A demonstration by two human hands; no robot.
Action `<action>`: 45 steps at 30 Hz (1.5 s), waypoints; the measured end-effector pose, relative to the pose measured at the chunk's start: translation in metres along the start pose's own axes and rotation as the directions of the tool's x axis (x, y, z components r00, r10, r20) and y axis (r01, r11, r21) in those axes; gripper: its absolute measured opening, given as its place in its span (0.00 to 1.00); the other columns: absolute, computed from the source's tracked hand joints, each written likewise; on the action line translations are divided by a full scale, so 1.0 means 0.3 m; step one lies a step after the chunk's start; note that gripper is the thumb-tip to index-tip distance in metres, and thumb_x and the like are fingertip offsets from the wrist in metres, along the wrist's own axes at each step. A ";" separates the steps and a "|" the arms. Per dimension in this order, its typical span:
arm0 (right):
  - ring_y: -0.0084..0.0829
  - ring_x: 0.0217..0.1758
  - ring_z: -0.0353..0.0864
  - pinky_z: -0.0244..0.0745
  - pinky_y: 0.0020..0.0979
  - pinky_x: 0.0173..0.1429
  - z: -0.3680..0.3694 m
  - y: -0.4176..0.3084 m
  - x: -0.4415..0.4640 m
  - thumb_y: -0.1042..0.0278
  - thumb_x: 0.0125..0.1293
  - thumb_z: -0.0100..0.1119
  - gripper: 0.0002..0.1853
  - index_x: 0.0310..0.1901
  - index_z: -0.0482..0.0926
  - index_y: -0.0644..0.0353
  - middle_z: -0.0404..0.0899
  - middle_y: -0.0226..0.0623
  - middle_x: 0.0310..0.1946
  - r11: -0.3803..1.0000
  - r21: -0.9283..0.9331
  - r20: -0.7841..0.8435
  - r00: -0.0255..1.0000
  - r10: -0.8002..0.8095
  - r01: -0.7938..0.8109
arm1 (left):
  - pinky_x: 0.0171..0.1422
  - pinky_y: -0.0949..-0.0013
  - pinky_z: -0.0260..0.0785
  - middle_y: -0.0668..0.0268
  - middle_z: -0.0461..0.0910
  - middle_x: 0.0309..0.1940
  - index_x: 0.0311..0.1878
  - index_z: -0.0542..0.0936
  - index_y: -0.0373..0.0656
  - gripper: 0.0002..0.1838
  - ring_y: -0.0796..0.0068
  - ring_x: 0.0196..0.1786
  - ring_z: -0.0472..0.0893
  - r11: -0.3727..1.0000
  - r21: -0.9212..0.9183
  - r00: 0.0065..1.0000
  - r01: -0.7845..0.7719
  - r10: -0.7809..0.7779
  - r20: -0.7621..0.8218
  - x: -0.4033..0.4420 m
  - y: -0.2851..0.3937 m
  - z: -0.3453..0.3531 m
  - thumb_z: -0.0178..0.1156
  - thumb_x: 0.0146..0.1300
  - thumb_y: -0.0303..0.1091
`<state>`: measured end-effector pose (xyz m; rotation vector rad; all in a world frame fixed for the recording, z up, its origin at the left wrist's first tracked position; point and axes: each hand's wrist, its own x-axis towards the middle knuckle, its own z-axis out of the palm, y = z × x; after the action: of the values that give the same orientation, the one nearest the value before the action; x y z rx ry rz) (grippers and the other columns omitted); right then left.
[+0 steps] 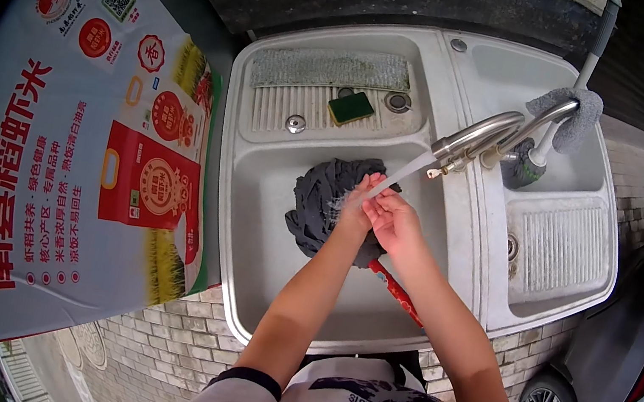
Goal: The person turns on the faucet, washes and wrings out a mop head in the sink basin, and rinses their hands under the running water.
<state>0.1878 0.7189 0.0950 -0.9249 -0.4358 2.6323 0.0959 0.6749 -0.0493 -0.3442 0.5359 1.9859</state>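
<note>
Water runs from a curved metal faucet (480,134) onto my hands, held close together over the sink basin (249,274). My left hand (358,204) is cupped palm up in the stream, holding nothing. Beside it, my right hand (393,220) is also turned palm up with its fingers curved, and nothing shows in it. Beneath them lies a bunched, wet-looking dark grey cloth mass (318,200). A red patterned pole (396,294) reaches it from under my right forearm; whether the two are joined is hidden.
A green and yellow sponge (350,109) lies on the ribbed ledge, near a metal drain (295,124). A grey cloth (579,121) hangs over a pole by the right basin. A large printed banner (88,160) stands left; a car (637,368) is parked right.
</note>
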 end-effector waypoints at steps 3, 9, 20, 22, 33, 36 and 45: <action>0.32 0.41 0.75 0.74 0.31 0.46 0.043 0.054 0.096 0.77 0.61 0.52 0.10 0.45 0.73 0.62 0.74 0.37 0.38 0.985 0.168 -0.030 0.999 0.034 -0.029 | 0.52 0.66 0.71 0.60 0.77 0.43 0.45 0.75 0.38 0.21 0.67 0.47 0.76 0.992 0.031 0.992 -0.119 0.118 0.042 0.027 0.024 0.040 0.51 0.65 0.49; 0.28 0.29 0.69 0.67 0.27 0.34 0.068 0.116 0.135 0.80 0.56 0.51 0.05 0.31 0.71 0.57 0.72 0.35 0.29 0.958 0.286 0.059 0.998 -0.017 0.000 | 0.61 0.53 0.66 0.47 0.66 0.60 0.53 0.72 0.33 0.29 0.51 0.57 0.72 0.898 0.046 0.810 -0.437 0.371 0.453 -0.048 0.064 0.013 0.62 0.42 0.18; 0.36 0.32 0.75 0.71 0.31 0.38 0.079 0.053 0.288 0.73 0.52 0.56 0.08 0.34 0.72 0.65 0.75 0.41 0.28 0.982 -0.028 -0.079 0.979 -0.190 0.188 | 0.53 0.59 0.67 0.63 0.75 0.45 0.50 0.74 0.48 0.20 0.65 0.49 0.74 0.998 -0.019 0.989 0.059 -0.056 0.137 -0.178 0.023 0.231 0.50 0.64 0.52; 0.39 0.38 0.76 0.71 0.34 0.42 0.049 0.092 0.269 0.68 0.53 0.57 0.14 0.39 0.72 0.68 0.76 0.46 0.32 0.895 -0.361 -0.016 0.957 -0.289 0.264 | 0.52 0.60 0.67 0.64 0.75 0.45 0.51 0.73 0.49 0.21 0.66 0.49 0.75 0.996 0.067 0.991 0.058 -0.065 0.119 -0.115 0.022 0.158 0.50 0.63 0.54; 0.47 0.67 0.57 0.48 0.43 0.70 -0.005 0.109 0.135 0.53 0.65 0.50 0.23 0.59 0.68 0.52 0.65 0.50 0.60 -0.266 -0.800 0.591 0.780 -0.203 0.538 | 0.57 0.59 0.61 0.68 0.70 0.55 0.54 0.71 0.52 0.24 0.67 0.60 0.68 0.986 -0.088 0.949 -0.141 0.160 0.271 -0.139 0.031 0.181 0.44 0.65 0.58; 0.50 0.57 0.69 0.59 0.44 0.63 -0.072 0.067 0.268 0.54 0.61 0.49 0.22 0.51 0.75 0.61 0.72 0.48 0.53 -0.698 -0.588 0.746 0.608 -0.273 0.408 | 0.58 0.66 0.63 0.70 0.72 0.54 0.49 0.74 0.51 0.17 0.71 0.58 0.70 0.978 -0.207 0.994 -0.039 0.058 0.088 -0.269 0.030 0.334 0.44 0.68 0.50; 0.35 0.28 0.78 0.75 0.33 0.35 -0.077 0.128 0.234 0.78 0.56 0.46 0.07 0.35 0.75 0.65 0.76 0.40 0.29 0.935 -0.338 -0.075 0.994 0.082 -0.102 | 0.48 0.69 0.71 0.72 0.77 0.26 0.31 0.77 0.49 0.08 0.77 0.35 0.76 0.935 -0.340 0.912 -0.101 -0.050 -0.408 -0.336 -0.046 0.000 0.55 0.63 0.40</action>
<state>0.1431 0.7157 0.0247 -1.1493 -0.8764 2.6511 0.1539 0.6031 -0.0061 -1.0046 0.4369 2.0405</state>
